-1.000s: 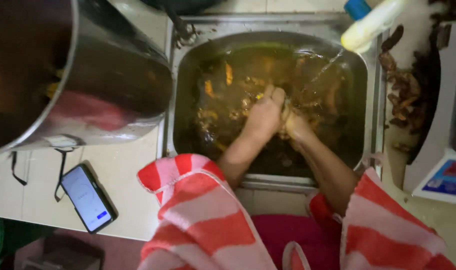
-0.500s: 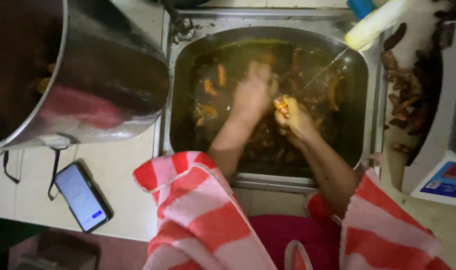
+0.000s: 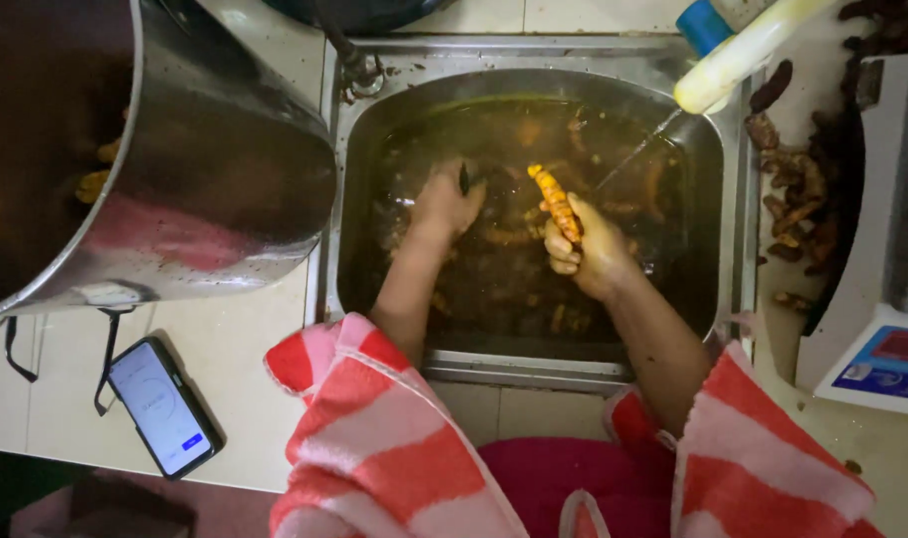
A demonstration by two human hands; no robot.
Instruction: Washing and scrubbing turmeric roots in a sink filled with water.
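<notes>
An orange turmeric root [image 3: 556,202] sticks up out of the right hand [image 3: 589,249], fist closed around it, above the murky sink [image 3: 534,369]. The left hand [image 3: 446,202] is down in the water, curled on something dark; can't tell what. Big steel pot [image 3: 215,179] crowds the left counter, phone [image 3: 161,406] beside it, and more roots [image 3: 795,204] are piled on the right.

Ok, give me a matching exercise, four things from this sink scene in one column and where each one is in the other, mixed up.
Things:
1. orange root
2. smartphone
3. large steel pot
4. left hand

Places:
A. lying on the counter, screen lit
B. held above the water in the right hand
C. standing left of the sink
D. down in the murky water

Pairs: 1-B, 2-A, 3-C, 4-D
</notes>
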